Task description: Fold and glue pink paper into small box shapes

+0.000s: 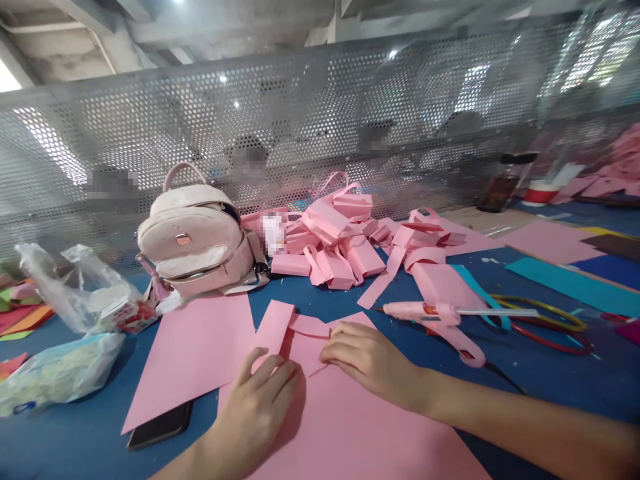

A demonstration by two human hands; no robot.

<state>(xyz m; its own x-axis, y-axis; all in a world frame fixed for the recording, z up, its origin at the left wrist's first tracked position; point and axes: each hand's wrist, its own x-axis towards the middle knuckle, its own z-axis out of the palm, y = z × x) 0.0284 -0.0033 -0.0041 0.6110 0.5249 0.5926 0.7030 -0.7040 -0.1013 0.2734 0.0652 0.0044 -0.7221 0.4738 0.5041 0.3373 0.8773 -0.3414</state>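
A partly folded piece of pink paper [293, 333] lies on a larger pink sheet [360, 433] at the near middle of the blue table [550, 380]. My left hand [255, 413] presses flat on the folded piece's lower left, fingers spread over a narrow raised flap. My right hand [367, 360] rests on its right side, fingertips pinching down along a fold edge. Neither hand lifts the paper; both pin it to the sheet.
A pink glue gun [430, 317] lies right of my hands, with scissors [545, 327] beyond. A pile of folded pink paper bags [345, 240] and a pink backpack [197, 240] sit behind. Another pink sheet [193, 353], a black phone [160, 427] and plastic bags [70, 313] lie left.
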